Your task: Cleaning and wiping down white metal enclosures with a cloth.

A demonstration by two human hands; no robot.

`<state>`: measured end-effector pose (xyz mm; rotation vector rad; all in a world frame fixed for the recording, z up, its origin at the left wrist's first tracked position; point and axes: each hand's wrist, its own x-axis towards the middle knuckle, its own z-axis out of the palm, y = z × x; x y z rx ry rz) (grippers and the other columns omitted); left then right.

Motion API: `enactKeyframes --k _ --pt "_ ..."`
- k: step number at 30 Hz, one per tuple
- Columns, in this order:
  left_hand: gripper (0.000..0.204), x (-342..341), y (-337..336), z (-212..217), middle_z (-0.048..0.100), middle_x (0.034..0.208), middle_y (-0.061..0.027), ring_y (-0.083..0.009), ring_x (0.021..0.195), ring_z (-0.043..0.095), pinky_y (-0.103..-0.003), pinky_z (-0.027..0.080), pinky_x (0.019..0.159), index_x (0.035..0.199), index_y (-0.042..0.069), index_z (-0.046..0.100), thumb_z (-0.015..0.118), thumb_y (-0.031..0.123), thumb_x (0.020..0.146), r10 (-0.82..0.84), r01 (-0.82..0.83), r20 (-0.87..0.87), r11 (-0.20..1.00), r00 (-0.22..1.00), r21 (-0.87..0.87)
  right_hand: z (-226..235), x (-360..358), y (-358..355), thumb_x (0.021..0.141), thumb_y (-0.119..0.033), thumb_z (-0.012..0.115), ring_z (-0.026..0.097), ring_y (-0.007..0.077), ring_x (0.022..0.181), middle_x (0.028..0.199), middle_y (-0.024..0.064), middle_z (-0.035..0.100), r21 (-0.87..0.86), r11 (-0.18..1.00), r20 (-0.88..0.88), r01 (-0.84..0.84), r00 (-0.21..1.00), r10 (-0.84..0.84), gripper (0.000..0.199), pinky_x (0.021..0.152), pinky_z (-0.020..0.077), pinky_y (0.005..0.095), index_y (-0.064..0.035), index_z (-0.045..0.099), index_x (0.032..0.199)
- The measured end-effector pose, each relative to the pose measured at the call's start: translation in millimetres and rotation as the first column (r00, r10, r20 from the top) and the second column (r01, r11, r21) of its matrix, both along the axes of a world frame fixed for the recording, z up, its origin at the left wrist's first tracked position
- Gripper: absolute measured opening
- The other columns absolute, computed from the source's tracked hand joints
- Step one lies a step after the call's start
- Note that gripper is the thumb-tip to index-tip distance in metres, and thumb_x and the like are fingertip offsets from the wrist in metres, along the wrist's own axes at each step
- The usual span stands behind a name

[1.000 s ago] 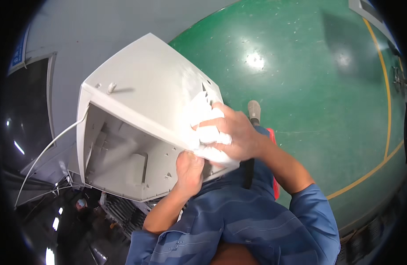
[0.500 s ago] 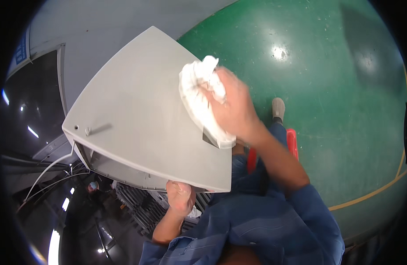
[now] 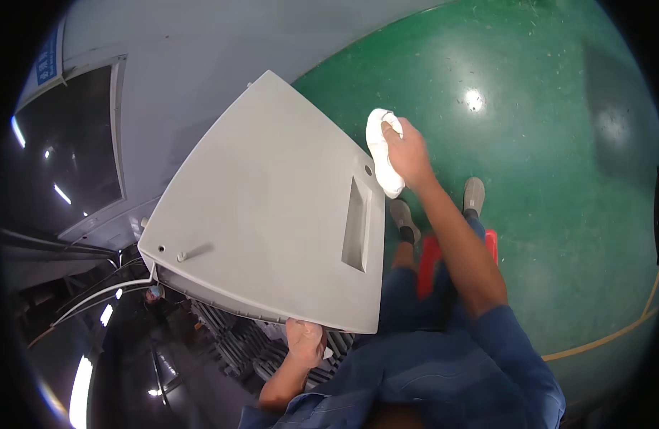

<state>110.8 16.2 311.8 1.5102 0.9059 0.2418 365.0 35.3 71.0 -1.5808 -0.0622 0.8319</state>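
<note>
A large grey panel [image 3: 272, 214] with a recessed handle slot [image 3: 358, 225] stands open in front of me, its flat face up toward the camera. My right hand [image 3: 408, 154] grips a crumpled white cloth [image 3: 381, 151] and presses it against the panel's right edge near the top corner. My left hand [image 3: 306, 342] holds the panel's lower edge from underneath, fingers curled on the rim.
A grey machine housing with a dark window [image 3: 79, 143] lies at the left. Cables and dark machine parts [image 3: 115, 293] show under the panel. A green floor [image 3: 544, 143] with a yellow line [image 3: 616, 332] spreads right. My shoes stand by a red object [image 3: 430, 261].
The panel has swung over, hiding its hollow inside and showing its flat face. My right hand with the cloth slid up to the panel's right edge. My left hand stayed at the lower edge.
</note>
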Motion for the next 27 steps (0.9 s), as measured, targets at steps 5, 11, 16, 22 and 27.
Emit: enactKeyframes --k 5,11,16,22,27 --pt "0.049 -12.1 30.5 -8.9 0.057 0.128 -0.0152 -0.027 0.12 0.053 -0.041 0.037 0.104 0.129 -0.005 0.05 0.055 0.032 0.098 -0.048 0.052 0.078 0.997 0.996 -0.051 194.6 -9.4 35.8 0.081 -0.011 0.073 0.062 0.035 0.083 0.097 0.0171 0.06 0.6 0.798 0.53 -0.05 0.773 -0.35 0.031 0.073 0.0511 0.0394 -0.0035 0.06 0.108" --pt "0.05 -24.0 46.3 -7.8 0.051 0.134 -0.0127 -0.0261 0.125 0.049 -0.041 0.036 0.106 0.139 0.0 0.04 0.052 0.027 0.099 -0.013 0.014 0.093 1.0 0.996 -0.018 102.2 17.9 172.0 0.09 -0.024 0.055 0.062 0.0398 0.102 0.111 0.0199 0.064 0.039 0.976 0.464 -0.214 0.869 0.172 0.03 0.084 0.0517 0.0469 -0.0048 0.061 0.113" --pt "0.05 -32.0 47.7 -18.1 0.047 0.138 -0.0105 -0.0242 0.125 0.048 -0.042 0.036 0.107 0.145 0.005 0.031 0.044 0.03 0.103 0.079 -0.092 0.123 0.99 0.989 0.106 -74.6 -47.4 110.6 0.09 -0.025 0.052 0.064 0.0387 0.1 0.106 0.0211 0.067 -0.394 0.689 0.196 -0.609 0.676 0.71 0.03 0.083 0.0518 0.0458 -0.0068 0.065 0.11" --pt "0.046 -32.3 52.4 -28.0 0.049 0.135 -0.0106 -0.0222 0.125 0.048 -0.039 0.037 0.106 0.139 0.004 0.037 0.033 0.036 0.106 0.156 -0.185 0.16 0.966 0.975 0.182 45.5 -92.0 22.5 0.088 -0.018 0.065 0.066 0.0355 0.087 0.095 0.0216 0.066 0.298 0.946 0.281 -0.13 0.959 0.043 0.026 0.073 0.0502 0.0412 -0.0027 0.061 0.109" --pt "0.045 -19.9 47.0 -25.5 0.049 0.136 -0.0136 -0.0242 0.123 0.051 -0.039 0.039 0.105 0.137 0.003 0.037 0.029 0.034 0.106 0.259 -0.286 0.148 0.933 0.955 0.216 82.4 -167.2 -32.0 0.074 -0.027 0.072 0.064 0.0206 0.074 0.102 0.0106 0.061 0.432 0.736 0.724 -0.521 0.687 0.062 0.039 0.056 0.0533 0.0338 -0.0156 0.068 0.111"
